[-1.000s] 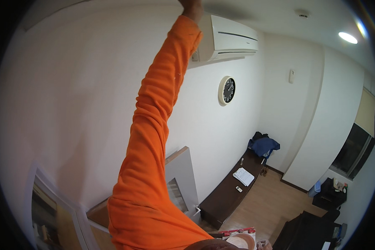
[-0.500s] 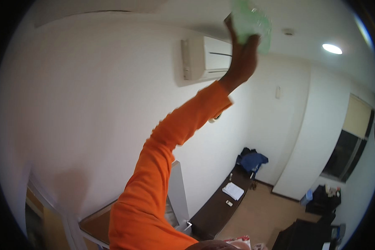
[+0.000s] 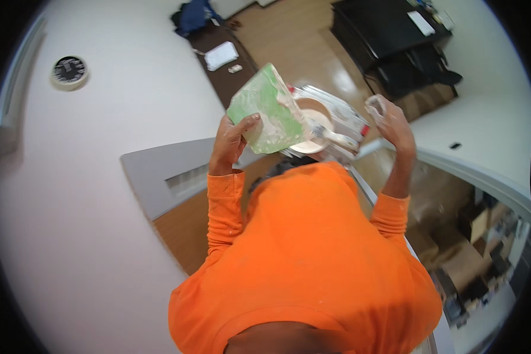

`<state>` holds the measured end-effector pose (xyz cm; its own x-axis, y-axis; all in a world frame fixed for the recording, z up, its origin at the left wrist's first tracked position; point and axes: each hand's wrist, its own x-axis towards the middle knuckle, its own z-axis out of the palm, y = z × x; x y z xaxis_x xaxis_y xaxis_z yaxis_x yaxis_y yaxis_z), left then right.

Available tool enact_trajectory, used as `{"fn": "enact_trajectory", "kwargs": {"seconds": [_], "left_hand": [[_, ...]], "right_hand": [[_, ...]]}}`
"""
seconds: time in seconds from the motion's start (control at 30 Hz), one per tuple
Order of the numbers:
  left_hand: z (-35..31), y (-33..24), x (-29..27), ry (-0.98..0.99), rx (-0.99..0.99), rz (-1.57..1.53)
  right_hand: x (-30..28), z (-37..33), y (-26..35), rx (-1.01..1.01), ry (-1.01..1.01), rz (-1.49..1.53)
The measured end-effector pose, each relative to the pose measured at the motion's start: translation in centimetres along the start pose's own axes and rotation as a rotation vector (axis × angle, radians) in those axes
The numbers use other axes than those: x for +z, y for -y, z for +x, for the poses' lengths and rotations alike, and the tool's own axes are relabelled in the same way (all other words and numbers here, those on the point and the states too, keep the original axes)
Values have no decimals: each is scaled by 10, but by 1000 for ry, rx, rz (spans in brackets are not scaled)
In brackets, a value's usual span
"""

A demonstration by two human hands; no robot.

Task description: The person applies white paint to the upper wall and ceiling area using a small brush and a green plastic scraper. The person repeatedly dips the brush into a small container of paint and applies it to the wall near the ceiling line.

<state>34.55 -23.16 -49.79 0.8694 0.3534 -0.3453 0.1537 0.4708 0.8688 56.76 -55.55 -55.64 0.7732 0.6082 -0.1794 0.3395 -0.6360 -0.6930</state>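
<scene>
A flat green sheet [image 3: 271,97], smeared with white paste, is gripped in my left hand [image 3: 229,138], its thumb lying across the near face. Just right of it sits a round beige tub [image 3: 314,107] holding pale paste. A white-handled tool [image 3: 339,139] rests across the tub; its coated head lies by the sheet's edge, and its kind is unclear. Off to the right, my right hand [image 3: 389,121] is raised with fingers curled but apart and whitened with paste. I see nothing held in it.
Beneath the tub is a striped white-grey surface [image 3: 351,121] with red bits. A grey-topped partition [image 3: 153,168] stands at left, beside a wall with a round clock [image 3: 69,72]. Far below are a dark table with papers [image 3: 221,55] and a black desk [image 3: 377,29].
The view has swung from the upper wall and ceiling down to my body. The arm raised near the ceiling with the green sheet is now lowered; the tub and both hands have come into view.
</scene>
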Motion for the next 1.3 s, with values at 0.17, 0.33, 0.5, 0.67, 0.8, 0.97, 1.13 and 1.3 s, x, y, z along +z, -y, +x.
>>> {"fn": "enact_trajectory", "kwargs": {"seconds": [0.17,0.33,0.5,0.67,0.8,0.97,1.13,1.3], "left_hand": [[22,107,-7,-107,-196,30],[18,136,-16,-204,-167,192],[8,143,-33,-312,-105,636],[-8,164,-43,-411,-174,225],[-19,196,-53,-305,-224,96],[-13,195,-37,-371,-238,-128],[6,215,-43,-326,-13,305],[-5,216,-26,-434,101,508]], "right_hand": [[12,4,-19,130,97,-51],[48,15,-44,126,223,-1],[71,37,-53,85,287,-90],[80,59,-58,25,241,-14],[87,72,-42,-19,243,77],[130,89,-57,-323,301,77],[128,90,-23,-206,342,58],[116,82,-3,-85,442,188]]}}
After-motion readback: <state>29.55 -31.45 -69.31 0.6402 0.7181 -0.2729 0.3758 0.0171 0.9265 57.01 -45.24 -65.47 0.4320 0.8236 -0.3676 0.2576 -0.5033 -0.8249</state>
